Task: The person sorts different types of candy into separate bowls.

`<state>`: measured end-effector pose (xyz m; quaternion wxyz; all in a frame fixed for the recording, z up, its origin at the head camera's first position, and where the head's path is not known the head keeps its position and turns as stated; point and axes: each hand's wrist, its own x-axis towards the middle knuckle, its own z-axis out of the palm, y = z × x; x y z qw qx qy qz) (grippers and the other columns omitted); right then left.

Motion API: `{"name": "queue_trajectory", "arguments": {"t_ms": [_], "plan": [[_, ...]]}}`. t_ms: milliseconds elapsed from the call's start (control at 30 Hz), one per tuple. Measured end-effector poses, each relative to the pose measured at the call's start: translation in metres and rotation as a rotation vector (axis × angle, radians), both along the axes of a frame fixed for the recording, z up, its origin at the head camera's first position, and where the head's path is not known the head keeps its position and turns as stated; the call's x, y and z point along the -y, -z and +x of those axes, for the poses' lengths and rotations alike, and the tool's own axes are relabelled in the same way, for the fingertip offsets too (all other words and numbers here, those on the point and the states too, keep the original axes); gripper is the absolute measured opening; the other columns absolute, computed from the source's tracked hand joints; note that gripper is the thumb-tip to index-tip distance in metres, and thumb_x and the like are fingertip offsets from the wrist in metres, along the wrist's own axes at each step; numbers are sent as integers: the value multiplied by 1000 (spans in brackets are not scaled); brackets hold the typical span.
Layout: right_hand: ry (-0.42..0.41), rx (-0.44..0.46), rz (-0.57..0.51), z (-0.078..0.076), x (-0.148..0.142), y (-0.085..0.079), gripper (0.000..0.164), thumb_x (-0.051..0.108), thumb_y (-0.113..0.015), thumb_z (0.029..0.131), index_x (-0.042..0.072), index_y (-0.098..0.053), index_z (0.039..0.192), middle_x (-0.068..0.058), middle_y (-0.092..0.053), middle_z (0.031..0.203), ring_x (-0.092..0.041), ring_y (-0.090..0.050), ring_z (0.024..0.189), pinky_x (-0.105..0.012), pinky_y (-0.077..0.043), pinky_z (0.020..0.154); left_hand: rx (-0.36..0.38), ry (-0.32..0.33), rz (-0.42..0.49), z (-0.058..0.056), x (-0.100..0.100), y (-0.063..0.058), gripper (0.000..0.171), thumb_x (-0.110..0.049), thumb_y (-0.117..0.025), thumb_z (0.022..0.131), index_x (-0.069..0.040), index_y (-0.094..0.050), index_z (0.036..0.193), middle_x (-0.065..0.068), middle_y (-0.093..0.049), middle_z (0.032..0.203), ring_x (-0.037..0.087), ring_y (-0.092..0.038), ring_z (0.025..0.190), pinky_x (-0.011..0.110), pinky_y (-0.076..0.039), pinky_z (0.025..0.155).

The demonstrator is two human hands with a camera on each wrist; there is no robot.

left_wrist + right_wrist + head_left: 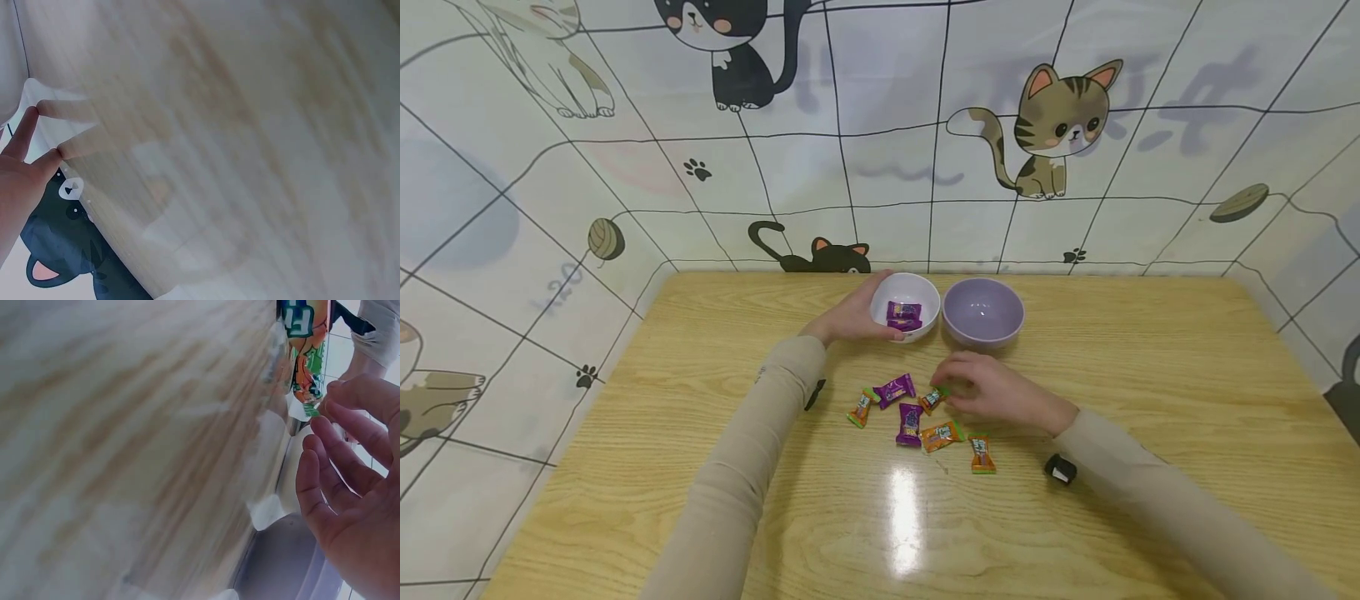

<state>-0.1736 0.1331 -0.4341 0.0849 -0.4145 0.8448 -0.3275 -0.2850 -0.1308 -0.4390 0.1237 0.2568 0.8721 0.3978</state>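
My left hand [852,317] grips the left side of a white bowl [906,287], thumb at the near rim and fingers at the far side. Purple-wrapped candies [904,312] lie inside that bowl. In the left wrist view, fingers [24,134] stretch beside the bowl's pale wall [7,69]. Over the table, my right hand [992,387] has loosely bent fingers right beside an orange-and-green wrapped candy [932,401]. The right wrist view shows those fingers [340,456] near orange wrappers [306,378], with no clear grip on one.
An empty lavender bowl [983,310] stands right of the white one. Scattered in front are purple candies [909,425] and several orange ones [942,436] on the wooden table [1135,375]. A cat-print sheet [887,167] rises behind the table. Something small and black [1061,469] shows at the right sleeve.
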Motion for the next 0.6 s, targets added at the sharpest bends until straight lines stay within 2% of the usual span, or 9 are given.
{"name": "queue_trajectory", "arguments": {"t_ms": [300, 600], "plan": [[-47, 70, 39, -6, 4, 3, 32, 6, -71, 85, 7, -66, 116, 0, -63, 115, -18, -57, 107, -36, -47, 93, 2, -9, -9, 1, 0, 0, 112, -26, -87, 71, -6, -15, 153, 13, -30, 150, 25, -38, 130, 38, -29, 109], [-37, 82, 60, -9, 6, 6, 25, 2, -69, 82, 11, -68, 105, 3, -64, 102, -12, -57, 87, -28, -51, 79, -4, 0, 11, 1, 0, -1, 113, -25, -88, 69, -5, -16, 153, 13, -31, 149, 26, -38, 129, 39, -30, 109]]}}
